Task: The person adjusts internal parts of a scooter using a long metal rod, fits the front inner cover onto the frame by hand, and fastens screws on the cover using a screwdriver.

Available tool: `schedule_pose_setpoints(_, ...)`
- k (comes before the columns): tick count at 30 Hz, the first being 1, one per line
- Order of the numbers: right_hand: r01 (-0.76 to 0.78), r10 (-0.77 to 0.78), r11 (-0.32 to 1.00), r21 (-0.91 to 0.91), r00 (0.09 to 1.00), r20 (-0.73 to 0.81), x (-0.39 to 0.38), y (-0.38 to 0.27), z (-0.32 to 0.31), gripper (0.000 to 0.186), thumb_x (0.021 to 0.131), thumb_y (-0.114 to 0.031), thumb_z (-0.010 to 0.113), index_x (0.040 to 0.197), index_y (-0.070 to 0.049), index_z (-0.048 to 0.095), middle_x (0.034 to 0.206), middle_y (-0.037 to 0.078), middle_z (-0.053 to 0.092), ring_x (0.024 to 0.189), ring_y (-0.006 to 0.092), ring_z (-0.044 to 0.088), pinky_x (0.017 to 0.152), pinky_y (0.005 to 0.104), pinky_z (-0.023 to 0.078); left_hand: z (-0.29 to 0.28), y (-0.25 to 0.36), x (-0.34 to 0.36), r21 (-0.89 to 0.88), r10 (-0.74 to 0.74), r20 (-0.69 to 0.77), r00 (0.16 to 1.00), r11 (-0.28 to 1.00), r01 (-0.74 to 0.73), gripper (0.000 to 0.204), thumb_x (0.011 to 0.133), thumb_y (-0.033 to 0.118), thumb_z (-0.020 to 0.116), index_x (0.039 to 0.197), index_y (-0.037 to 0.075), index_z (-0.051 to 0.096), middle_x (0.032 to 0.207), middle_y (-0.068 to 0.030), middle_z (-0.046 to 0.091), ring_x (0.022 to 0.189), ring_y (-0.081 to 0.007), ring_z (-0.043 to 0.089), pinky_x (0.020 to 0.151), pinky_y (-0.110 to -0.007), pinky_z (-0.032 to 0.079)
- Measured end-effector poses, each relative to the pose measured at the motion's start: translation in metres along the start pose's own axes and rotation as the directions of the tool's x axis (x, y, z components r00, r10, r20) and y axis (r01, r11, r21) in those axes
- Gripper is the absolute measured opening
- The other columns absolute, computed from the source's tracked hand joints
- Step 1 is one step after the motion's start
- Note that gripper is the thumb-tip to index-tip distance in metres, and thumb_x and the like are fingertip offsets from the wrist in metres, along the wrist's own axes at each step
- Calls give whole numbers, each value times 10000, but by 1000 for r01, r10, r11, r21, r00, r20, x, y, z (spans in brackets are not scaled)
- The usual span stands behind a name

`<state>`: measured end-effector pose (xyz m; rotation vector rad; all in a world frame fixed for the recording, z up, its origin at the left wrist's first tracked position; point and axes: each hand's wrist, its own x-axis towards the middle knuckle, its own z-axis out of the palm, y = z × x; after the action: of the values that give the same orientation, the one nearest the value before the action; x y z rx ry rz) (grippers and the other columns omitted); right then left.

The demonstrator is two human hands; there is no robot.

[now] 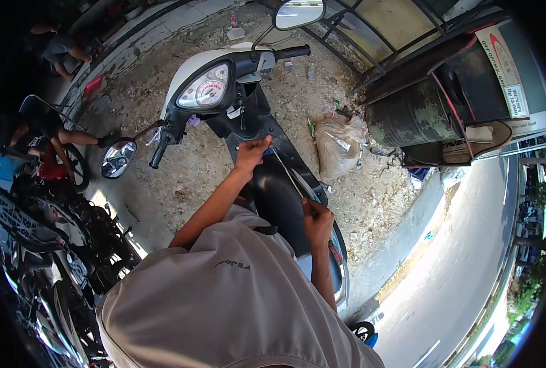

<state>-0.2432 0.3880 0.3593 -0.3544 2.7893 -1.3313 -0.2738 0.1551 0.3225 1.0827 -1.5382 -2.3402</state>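
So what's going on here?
A person is working with both bare hands over the black seat of a scooter. The right hand appears to pinch the near end of a thin pale strip; the left hand is by its far end, grip unclear. A tan sack sits on the ground to the right.
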Motion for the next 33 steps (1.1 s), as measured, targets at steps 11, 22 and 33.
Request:
schedule_pose_setpoints(11, -8, 7, 998, 57, 1000, 30, 3, -8, -2, 207, 802, -181, 622, 809, 24, 646, 532, 127, 537, 466, 101, 447, 464, 271, 364, -1, -4, 8, -88, -64, -27, 998, 994, 61, 289, 768, 379, 673, 695, 108, 602, 534, 87, 359, 449, -36, 301, 433, -198, 245)
schedule_pose_setpoints(22, -20, 18, 996, 85, 1000, 21, 2, -5, 1, 187, 777, -189, 639, 726, -8, 641, 567, 137, 566, 506, 272, 552, 514, 353, 417, -6, -11, 14, -57, -60, -3, 998, 997, 60, 315, 760, 406, 673, 707, 104, 606, 540, 80, 357, 467, -45, 314, 455, -215, 278)
schedule_pose_setpoints(33, -32, 29, 999, 43, 998, 56, 1, 4, -1, 179, 788, -183, 631, 787, -6, 655, 566, 145, 572, 497, 202, 549, 495, 316, 410, 1, -6, 3, 152, 67, -92, 994, 987, -53, 275, 789, 329, 664, 668, 87, 613, 534, 83, 419, 467, -33, 341, 452, -210, 267)
